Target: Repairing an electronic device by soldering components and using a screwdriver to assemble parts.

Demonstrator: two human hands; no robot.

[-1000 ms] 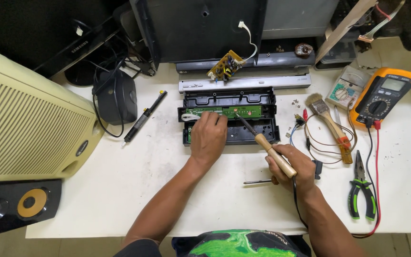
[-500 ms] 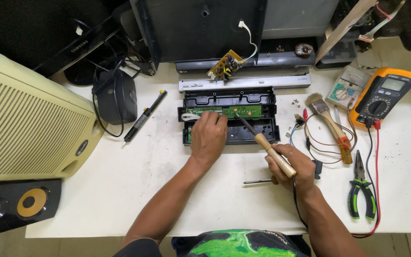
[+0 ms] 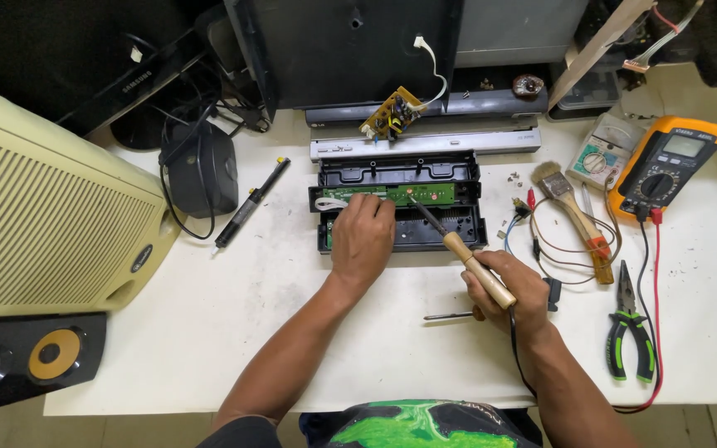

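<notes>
A black plastic device casing [image 3: 450, 228] lies on the white table with a narrow green circuit board [image 3: 429, 194] inside it. My left hand [image 3: 362, 236] rests on the casing, fingers pressing on the board's left part. My right hand [image 3: 512, 286] grips a soldering iron [image 3: 466, 255] by its wooden handle; its metal tip points up-left and touches the green board near its middle. The iron's cord runs down past my right wrist.
A cream speaker [image 3: 43, 216] and black speaker [image 3: 26, 357] fill the left. A black pen-like tool [image 3: 251, 203] and adapter [image 3: 205, 170] lie left of the casing. Right side: brush [image 3: 574, 211], orange multimeter [image 3: 665, 170], green-handled pliers [image 3: 628, 332], loose wires [image 3: 549, 241]. A small rod [image 3: 448, 316] lies near my right hand.
</notes>
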